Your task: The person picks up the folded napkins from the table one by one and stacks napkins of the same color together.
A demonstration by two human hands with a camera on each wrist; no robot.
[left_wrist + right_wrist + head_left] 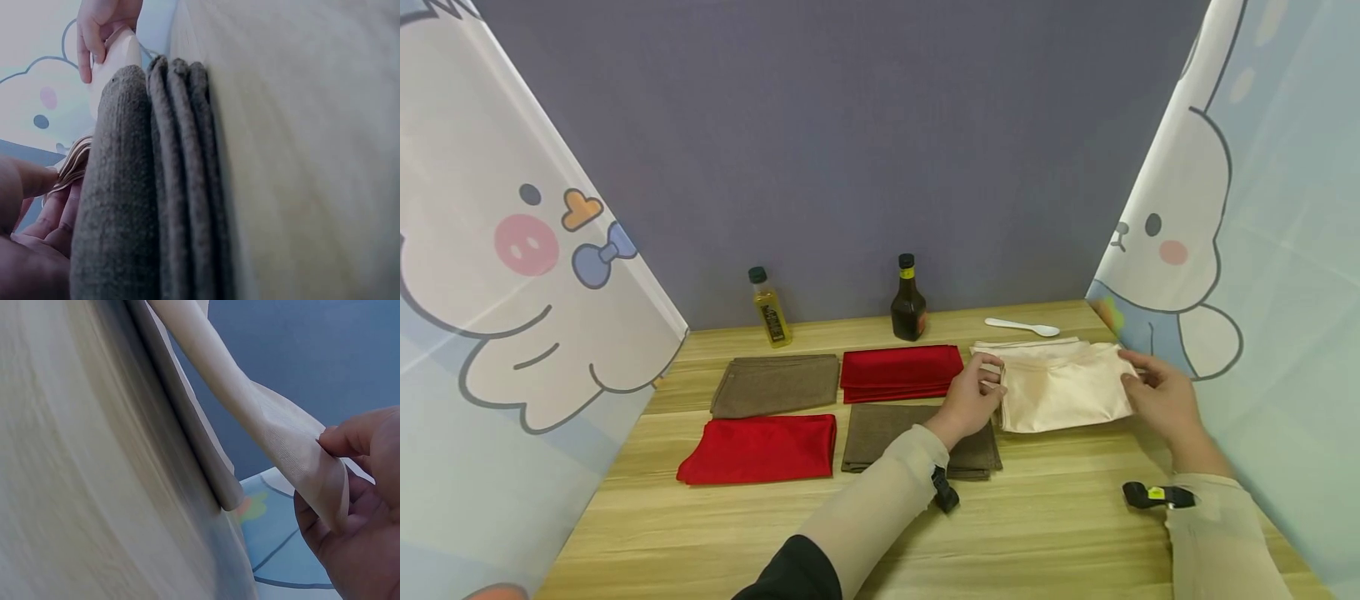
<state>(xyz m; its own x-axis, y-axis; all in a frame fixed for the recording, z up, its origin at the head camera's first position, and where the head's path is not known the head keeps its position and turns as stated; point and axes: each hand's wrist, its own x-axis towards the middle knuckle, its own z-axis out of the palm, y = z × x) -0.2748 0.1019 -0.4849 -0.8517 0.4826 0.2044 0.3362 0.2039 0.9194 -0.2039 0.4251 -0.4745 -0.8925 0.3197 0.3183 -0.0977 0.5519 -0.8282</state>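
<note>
A folded cream cloth [1063,392] is held at both ends, its right end lifted off the table. My left hand [972,398] pinches its left edge, where several layers show between thumb and fingers in the left wrist view. At the right corner my right hand [1167,408] pinches the cloth [294,444] between thumb and fingers. A second cream layer [215,478] lies below, apart from that hand. Under my left wrist is a folded brown cloth [880,433], its stacked folds [122,187] close to the left wrist camera.
Further left lie a red cloth [767,450], a brown cloth [778,385] and another red cloth [898,371]. Behind them stand an oil bottle [771,312] and a dark sauce bottle [908,308]. A white spoon [1022,326] lies behind the cream cloth. Printed curtains flank the table.
</note>
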